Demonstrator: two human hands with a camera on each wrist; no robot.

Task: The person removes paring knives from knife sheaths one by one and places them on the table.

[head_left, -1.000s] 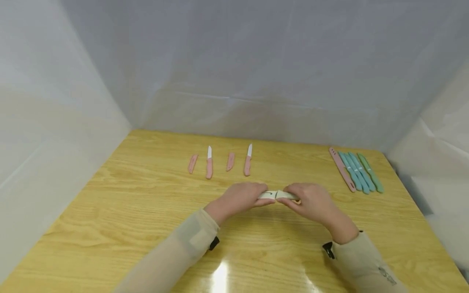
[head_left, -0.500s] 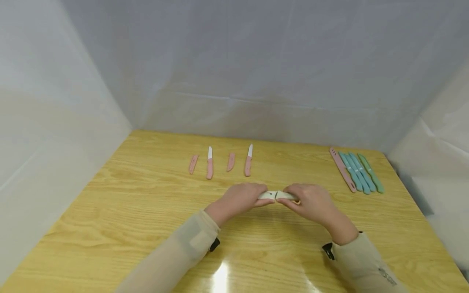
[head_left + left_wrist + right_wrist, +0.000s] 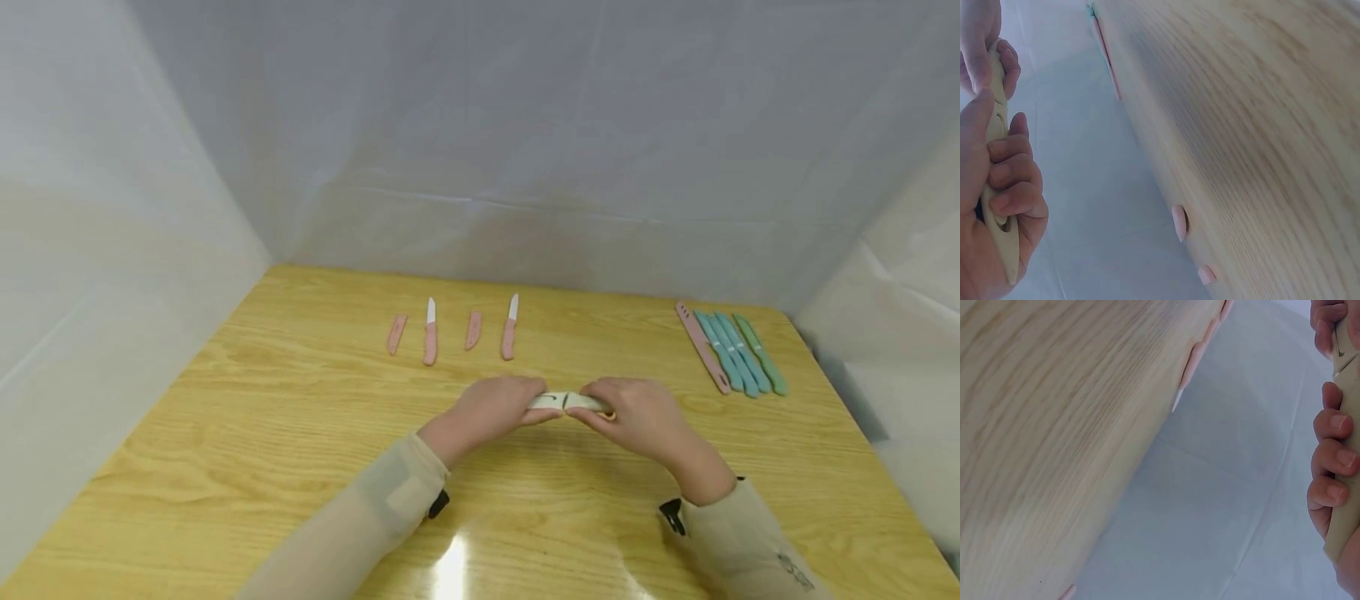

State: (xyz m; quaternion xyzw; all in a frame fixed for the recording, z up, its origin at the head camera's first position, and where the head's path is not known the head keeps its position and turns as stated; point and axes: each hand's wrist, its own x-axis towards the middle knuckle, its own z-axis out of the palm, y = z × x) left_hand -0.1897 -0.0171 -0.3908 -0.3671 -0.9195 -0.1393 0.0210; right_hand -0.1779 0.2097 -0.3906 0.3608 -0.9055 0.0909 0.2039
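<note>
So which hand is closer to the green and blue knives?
The right hand. The sheathed knives lie at the table's far right, beyond it, while the left hand is farther off, on the cream knife's other end.

Both forearms reach forward in pale beige sleeves and angle inward, so the hands meet knuckle to knuckle at the middle. The left hand (image 3: 491,406) lies palm down, its fingers (image 3: 1013,181) curled under and its thumb laid along the top, a closed grip. The right hand (image 3: 633,411) mirrors it, with three fingers (image 3: 1330,456) wrapped round in a closed grip. A dark strap shows at each wrist.
</note>
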